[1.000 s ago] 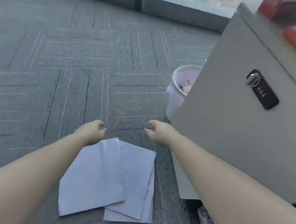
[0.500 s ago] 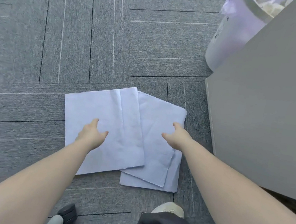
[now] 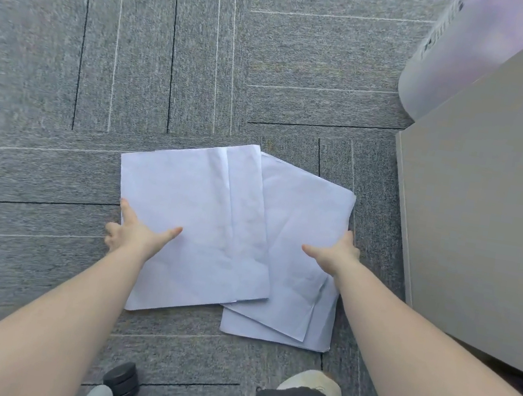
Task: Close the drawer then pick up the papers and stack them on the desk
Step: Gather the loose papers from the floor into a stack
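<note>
A grey cabinet [image 3: 497, 214] is standing to the right of the right hand [image 3: 335, 255], with a pale bin [image 3: 446, 62] beyond it. A black caster wheel [image 3: 121, 381] and a light shoe [image 3: 313, 382] are lying behind both hands. The floor [image 3: 69, 64] is grey carpet tiles with thin lines. The papers [image 3: 213, 234] are lying overlapped on the floor between the hands. The left hand [image 3: 134, 234] is touching their left edge, the right hand their right edge; the fingers of both are spread wide, not holding anything.

Bright even light, soft shadows, edges blurred, wide-angle bowing
</note>
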